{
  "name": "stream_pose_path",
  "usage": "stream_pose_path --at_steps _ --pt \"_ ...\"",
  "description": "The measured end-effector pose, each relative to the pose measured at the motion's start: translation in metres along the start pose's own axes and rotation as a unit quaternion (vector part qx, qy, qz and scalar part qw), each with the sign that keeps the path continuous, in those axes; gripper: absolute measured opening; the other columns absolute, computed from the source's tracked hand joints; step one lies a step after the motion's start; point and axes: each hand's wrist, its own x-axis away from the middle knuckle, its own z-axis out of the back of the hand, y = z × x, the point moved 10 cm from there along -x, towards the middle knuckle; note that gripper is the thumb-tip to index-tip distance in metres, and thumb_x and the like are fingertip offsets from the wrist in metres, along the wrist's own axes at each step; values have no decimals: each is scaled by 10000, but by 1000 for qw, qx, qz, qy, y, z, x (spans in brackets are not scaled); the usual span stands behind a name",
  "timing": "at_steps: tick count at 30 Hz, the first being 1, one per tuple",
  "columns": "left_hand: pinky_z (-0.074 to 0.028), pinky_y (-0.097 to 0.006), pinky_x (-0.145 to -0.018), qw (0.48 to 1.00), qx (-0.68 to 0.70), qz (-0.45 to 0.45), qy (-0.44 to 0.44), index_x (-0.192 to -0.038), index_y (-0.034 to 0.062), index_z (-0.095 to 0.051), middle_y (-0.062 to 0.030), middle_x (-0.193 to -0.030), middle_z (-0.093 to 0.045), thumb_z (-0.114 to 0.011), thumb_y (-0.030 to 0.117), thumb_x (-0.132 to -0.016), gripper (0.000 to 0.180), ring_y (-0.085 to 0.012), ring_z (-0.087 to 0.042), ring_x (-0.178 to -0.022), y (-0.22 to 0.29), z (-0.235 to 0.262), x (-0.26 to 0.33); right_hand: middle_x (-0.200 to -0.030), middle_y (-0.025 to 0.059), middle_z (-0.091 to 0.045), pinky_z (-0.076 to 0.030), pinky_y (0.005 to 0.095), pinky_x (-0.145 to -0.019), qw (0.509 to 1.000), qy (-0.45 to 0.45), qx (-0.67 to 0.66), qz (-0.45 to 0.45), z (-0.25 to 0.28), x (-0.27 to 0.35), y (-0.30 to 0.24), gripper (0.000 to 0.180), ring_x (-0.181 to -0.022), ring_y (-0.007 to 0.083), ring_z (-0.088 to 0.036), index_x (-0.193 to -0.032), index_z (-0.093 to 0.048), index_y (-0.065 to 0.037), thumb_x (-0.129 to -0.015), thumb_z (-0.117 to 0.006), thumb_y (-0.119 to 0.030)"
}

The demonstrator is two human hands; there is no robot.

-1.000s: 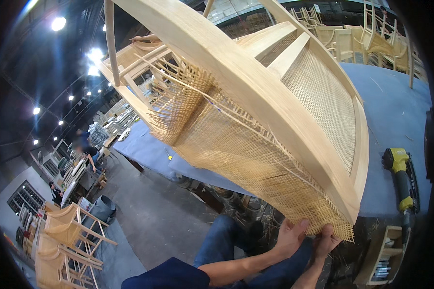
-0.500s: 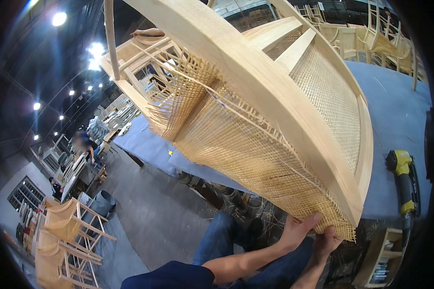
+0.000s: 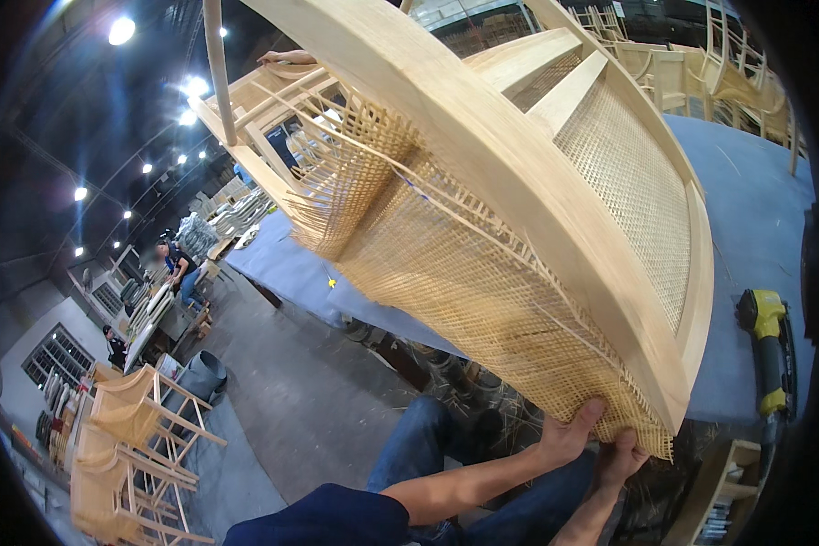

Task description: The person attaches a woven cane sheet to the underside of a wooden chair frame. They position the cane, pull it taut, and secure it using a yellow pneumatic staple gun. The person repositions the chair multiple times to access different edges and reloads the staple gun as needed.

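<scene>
A pale wooden chair frame lies tilted across the view, with a loose sheet of woven cane webbing along its near side. The sheet's far end frays into loose strands, and a thin cane strip runs along its upper edge by the wood. At the near corner, my left hand pinches the webbing's lower edge, thumb on top. Close beside it, my right hand grips the same edge near the frame's end. Fingers under the sheet are partly hidden. Another cane panel fills the frame's inner side.
A yellow and black air stapler lies on the blue-covered table at right. Below it stands a wooden box. Chairs stand at lower left, more at back right. A co-worker's hand shows beyond the frame; another person works far left.
The view has shifted slightly, so the surroundings sit a little further right. Both hands keep their hold on the webbing's edge, with hardly any movement.
</scene>
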Motion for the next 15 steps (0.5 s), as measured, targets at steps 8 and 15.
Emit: stream_pose_path --at_steps 8,15 --pt "-512 -322 -846 994 -101 -50 1 -1234 7 -545 -55 -1117 -621 -526 179 -1052 251 -166 -596 -998 -2 6 10 -1231 130 -644 -542 408 -942 998 55 4 -38 18 14 7 577 -1084 250 -644 -1332 -542 25 -850 -791 -171" --pt "-461 -309 -800 982 -173 -73 7 -1119 27 -497 -48 -1002 -571 -487 152 -1052 141 -162 -536 -908 -6 3 15 -1073 111 -695 -575 367 -814 997 74 19 -31 -6 12 -12 382 -916 210 -684 -1182 -629 35 -873 -765 -143"
